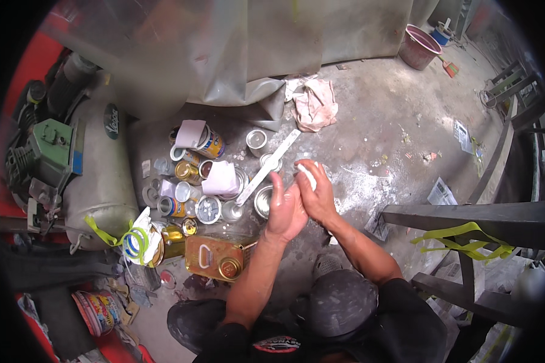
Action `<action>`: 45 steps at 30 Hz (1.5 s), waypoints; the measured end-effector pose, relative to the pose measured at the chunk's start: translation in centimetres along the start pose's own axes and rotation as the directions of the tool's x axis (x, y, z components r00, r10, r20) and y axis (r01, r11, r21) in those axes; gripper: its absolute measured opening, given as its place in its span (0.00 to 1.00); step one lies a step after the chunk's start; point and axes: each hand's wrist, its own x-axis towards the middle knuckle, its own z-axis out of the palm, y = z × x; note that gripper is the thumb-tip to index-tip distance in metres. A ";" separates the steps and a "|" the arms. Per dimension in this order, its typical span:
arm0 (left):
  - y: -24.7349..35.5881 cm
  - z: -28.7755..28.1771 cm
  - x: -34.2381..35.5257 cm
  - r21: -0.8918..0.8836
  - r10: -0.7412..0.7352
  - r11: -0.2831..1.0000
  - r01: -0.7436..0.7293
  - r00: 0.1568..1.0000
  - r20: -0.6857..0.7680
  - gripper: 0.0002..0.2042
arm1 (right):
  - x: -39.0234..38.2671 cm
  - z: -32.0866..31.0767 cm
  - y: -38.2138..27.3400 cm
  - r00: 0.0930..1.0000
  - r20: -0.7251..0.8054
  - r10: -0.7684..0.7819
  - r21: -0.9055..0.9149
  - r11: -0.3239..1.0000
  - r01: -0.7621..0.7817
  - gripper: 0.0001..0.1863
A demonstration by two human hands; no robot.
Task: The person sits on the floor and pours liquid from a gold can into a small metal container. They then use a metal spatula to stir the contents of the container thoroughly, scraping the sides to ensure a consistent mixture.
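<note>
Wad [307, 176], white, sits mid-view in the right hand [320, 195], whose fingers are clamped on it. Just beside it, toward seven o'clock, the left hand [286, 212] touches the right, thumb raised; its fingers are partly hidden, so I cannot tell its grip. From the wad, a white stick [266, 167] lies at nine, over cans [209, 209]; a pink rag [315, 107] at twelve; a bucket [419, 49] at one, well apart.

Our wad [307, 177] & stick [269, 166] are wht, rag [316, 109] lt pink. We've a grn pump [52, 144], maroon bucket [419, 53], brn-gold tin [215, 253].
</note>
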 end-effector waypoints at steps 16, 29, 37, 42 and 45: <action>3.1 -4.6 10.3 -0.009 0.464 0.858 -0.514 0.782 -0.416 0.42 | -1.8 4.7 -4.1 0.982 -0.129 0.137 0.250 0.963 -0.101 0.23; 0.2 -1.8 1.3 0.831 0.310 -0.462 -0.311 0.821 0.479 0.16 | 5.3 -1.3 1.2 0.964 -0.188 0.189 0.245 0.959 -0.141 0.20; -4.1 -8.2 4.0 0.810 0.287 -0.567 0.148 0.958 0.026 0.36 | 1.1 -2.7 10.1 0.975 0.042 0.219 -0.419 0.889 -0.182 0.24; -6.6 -11.4 6.5 0.821 0.274 -0.548 0.161 0.962 -0.006 0.36 | -1.0 -1.4 11.7 0.993 0.115 -0.002 -0.523 0.850 0.063 0.28; -6.6 -10.7 6.3 0.857 0.257 -0.476 0.196 0.963 -0.077 0.39 | 0.7 -2.3 10.6 0.986 0.159 0.055 -0.504 0.863 0.033 0.24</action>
